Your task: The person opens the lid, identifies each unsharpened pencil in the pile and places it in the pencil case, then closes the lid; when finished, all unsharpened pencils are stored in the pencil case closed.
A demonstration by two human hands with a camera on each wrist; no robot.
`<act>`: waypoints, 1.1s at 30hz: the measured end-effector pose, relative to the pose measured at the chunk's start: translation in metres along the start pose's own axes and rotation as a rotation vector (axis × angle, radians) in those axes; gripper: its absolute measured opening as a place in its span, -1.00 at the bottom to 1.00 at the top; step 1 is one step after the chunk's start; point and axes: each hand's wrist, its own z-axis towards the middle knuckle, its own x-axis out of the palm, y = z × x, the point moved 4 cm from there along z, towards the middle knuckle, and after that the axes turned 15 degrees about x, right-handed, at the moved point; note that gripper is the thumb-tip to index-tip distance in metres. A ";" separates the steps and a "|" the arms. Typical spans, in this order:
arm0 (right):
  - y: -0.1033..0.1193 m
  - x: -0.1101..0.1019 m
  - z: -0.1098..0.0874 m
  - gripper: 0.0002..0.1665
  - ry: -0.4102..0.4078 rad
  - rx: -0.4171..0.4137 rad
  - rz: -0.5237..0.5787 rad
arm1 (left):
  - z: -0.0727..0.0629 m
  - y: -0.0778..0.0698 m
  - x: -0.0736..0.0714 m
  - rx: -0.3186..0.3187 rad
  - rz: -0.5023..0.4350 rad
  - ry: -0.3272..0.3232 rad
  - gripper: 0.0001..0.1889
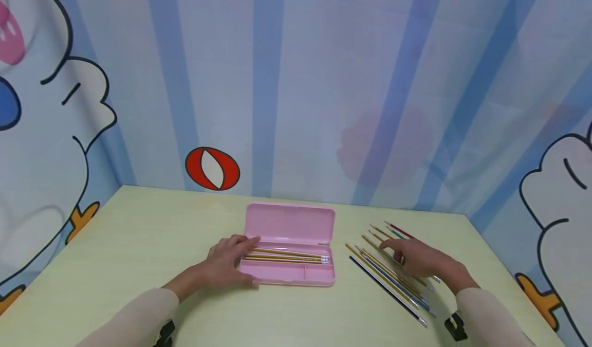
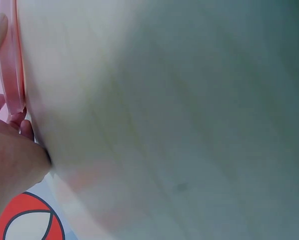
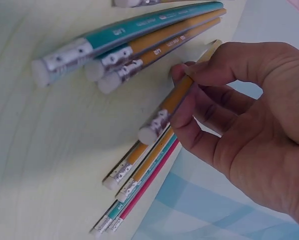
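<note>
A pink pencil case (image 1: 289, 223) lies with its lid up on the table, several yellow pencils (image 1: 284, 258) in its rear compartment. My left hand (image 1: 228, 265) grips the case's left end, thumb at the front edge and fingers toward the hinge. In the left wrist view, only part of that hand (image 2: 17, 155) and a side of the case (image 2: 10, 60) show. Over the loose pencils at the right, my right hand (image 1: 416, 257) pinches a yellow pencil (image 3: 177, 97) between thumb and fingers, its white eraser end sticking out toward the wrist camera.
Left of the right hand lie several yellow and teal pencils (image 3: 154, 22) and a dark pencil (image 1: 387, 290). On its far side are more, among them a red pencil (image 3: 152, 172). A printed blue-striped curtain (image 1: 314, 105) stands behind the pale table (image 1: 296, 316).
</note>
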 end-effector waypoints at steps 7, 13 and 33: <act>0.001 0.000 -0.003 -0.28 0.028 -0.043 0.037 | 0.000 0.000 0.000 0.000 -0.004 0.000 0.00; -0.001 0.001 -0.001 -0.29 0.037 -0.050 0.054 | 0.000 0.000 0.000 -0.002 0.004 -0.001 0.00; 0.005 -0.005 -0.010 -0.28 0.045 -0.143 0.116 | 0.000 0.001 0.000 -0.005 -0.005 0.003 0.01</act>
